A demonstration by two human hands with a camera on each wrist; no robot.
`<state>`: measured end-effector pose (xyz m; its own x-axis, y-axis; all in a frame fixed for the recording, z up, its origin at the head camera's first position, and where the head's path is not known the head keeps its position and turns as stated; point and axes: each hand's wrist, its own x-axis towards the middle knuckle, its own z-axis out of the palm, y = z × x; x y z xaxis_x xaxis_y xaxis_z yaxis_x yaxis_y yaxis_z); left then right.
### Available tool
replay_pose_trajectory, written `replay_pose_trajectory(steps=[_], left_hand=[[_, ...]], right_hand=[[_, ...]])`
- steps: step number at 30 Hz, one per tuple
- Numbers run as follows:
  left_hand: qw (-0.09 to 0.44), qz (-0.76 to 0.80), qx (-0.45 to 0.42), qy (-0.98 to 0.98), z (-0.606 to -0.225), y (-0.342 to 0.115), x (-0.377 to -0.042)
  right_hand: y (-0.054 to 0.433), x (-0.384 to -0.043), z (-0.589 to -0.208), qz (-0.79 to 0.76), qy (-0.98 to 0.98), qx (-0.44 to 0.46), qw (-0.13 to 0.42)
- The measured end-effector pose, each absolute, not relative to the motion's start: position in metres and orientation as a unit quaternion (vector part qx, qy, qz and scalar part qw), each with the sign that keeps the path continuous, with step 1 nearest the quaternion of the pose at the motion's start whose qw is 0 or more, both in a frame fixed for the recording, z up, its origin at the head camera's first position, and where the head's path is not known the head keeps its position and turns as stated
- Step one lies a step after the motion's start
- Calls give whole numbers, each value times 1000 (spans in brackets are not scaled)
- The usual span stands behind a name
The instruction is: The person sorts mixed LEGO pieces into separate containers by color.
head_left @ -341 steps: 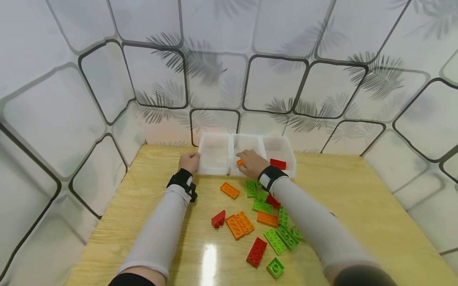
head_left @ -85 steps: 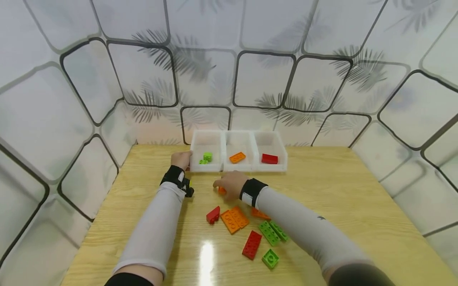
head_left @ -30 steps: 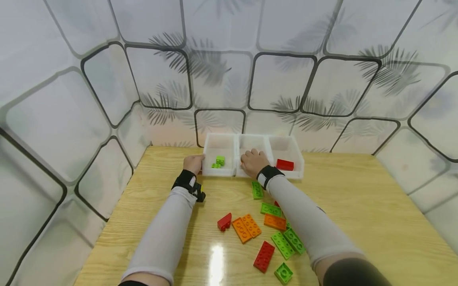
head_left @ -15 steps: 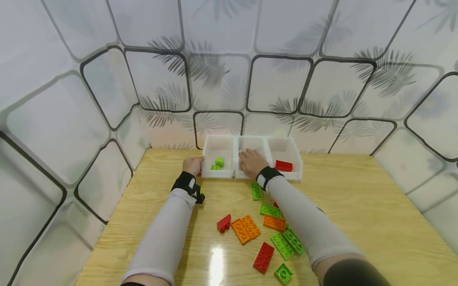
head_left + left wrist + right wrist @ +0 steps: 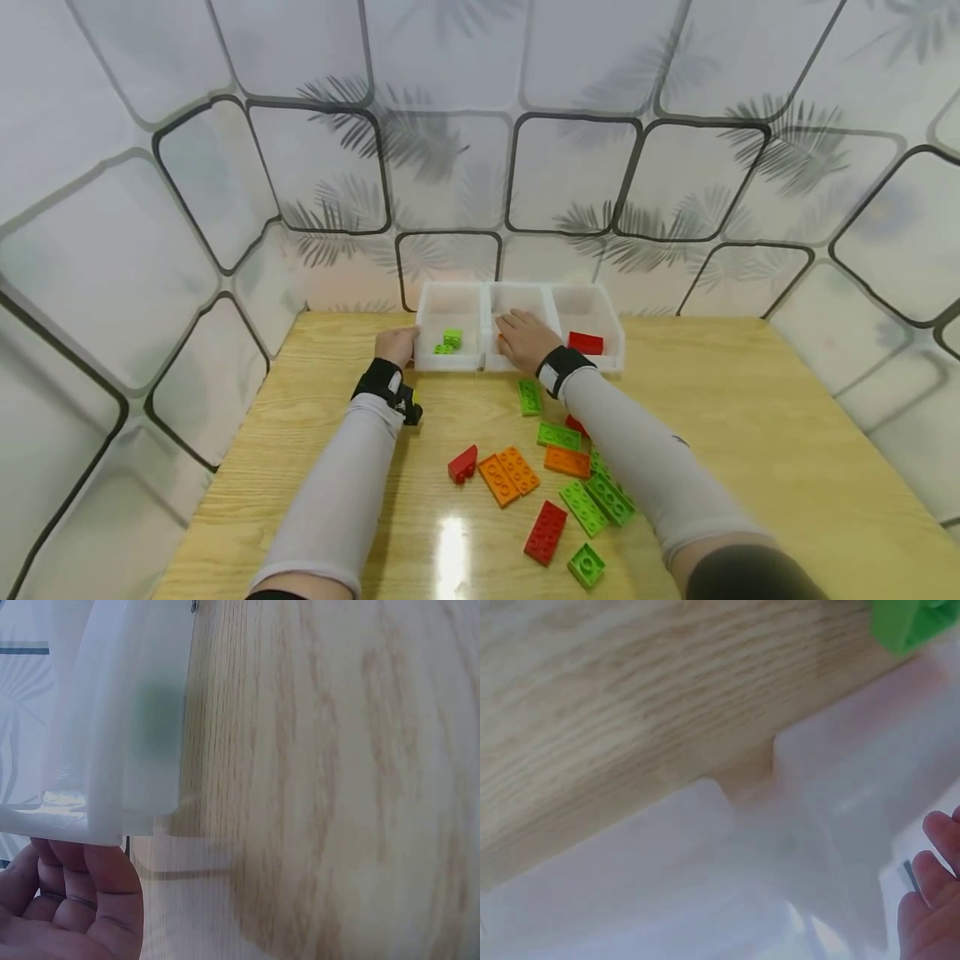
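Observation:
My left hand (image 5: 395, 346) is at the left end of a white three-compartment tray (image 5: 450, 364). In the left wrist view its fingers (image 5: 112, 874) curl in under the tray's rim and hold it. My right hand (image 5: 527, 340) is over the middle compartment, fingers extended. A bit of orange brick (image 5: 501, 342) shows beside its fingertips; the rest is hidden by the hand. In the right wrist view the fingers (image 5: 934, 877) are loosely straight past the tray wall. Small green bricks (image 5: 452, 338) lie in the left compartment, a red brick (image 5: 586, 343) in the right one.
Loose toy bricks lie on the wooden table in front of the tray: a red sloped one (image 5: 462, 464), orange ones (image 5: 509, 475), a long red one (image 5: 545, 532) and several green ones (image 5: 583, 507). The right sleeve (image 5: 645, 454) partly covers some. A patterned curtain stands behind.
Green bricks now lie in the left compartment. The lone orange brick has gone from the table near the tray. My right hand moved from there to the middle compartment; its fingers have straightened.

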<state>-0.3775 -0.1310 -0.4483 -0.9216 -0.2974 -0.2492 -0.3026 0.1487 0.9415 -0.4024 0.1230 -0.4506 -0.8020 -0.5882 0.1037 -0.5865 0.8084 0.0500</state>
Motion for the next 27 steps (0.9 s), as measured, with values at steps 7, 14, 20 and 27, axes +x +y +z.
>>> replay_pose_trajectory(steps=[7,14,20,27], left_hand=[[7,623,-194,758,-450,-131,-384],[8,615,-197,763,-450,-132,-382],[9,614,-192,765,-449,-133,-381],[14,613,-187,768,-445,-131,-376]], right_hand=[[143,-374,-435,17,-945,325,48],[185,-331,-443,5,-924,374,81],[215,-299,-450,10,-925,377,50],[225,-281,-448,39,-936,348,-23]])
